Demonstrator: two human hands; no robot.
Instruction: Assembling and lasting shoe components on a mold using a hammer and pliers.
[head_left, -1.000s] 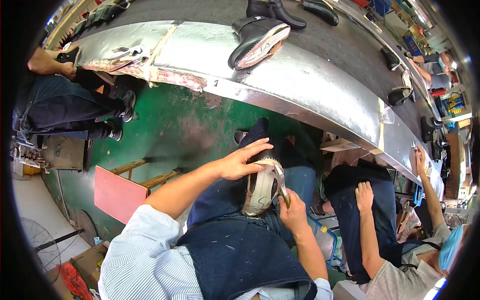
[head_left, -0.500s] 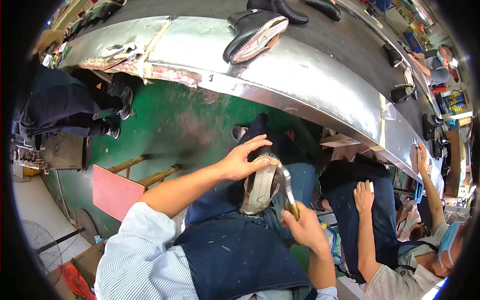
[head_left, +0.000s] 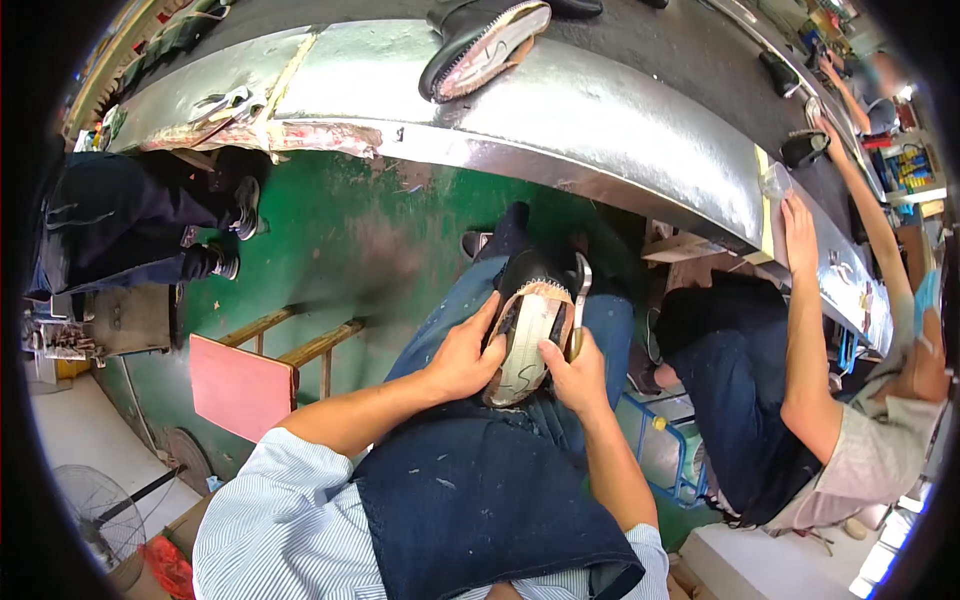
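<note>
My left hand (head_left: pixel 462 358) grips the upturned shoe (head_left: pixel 528 335) on my lap; right hand (head_left: pixel 575 375), fingers clamped on a metal tool (head_left: pixel 580 300), works its sole edge, judging steady levering next

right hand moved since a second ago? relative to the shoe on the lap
Yes. The right hand swung out to the lower right, away from the shoe, half a second ago; now it is back against the sole's right edge, holding a metal tool.

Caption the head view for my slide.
Left hand steadies an upturned black shoe on the lap; right hand grips a metal tool.
</note>
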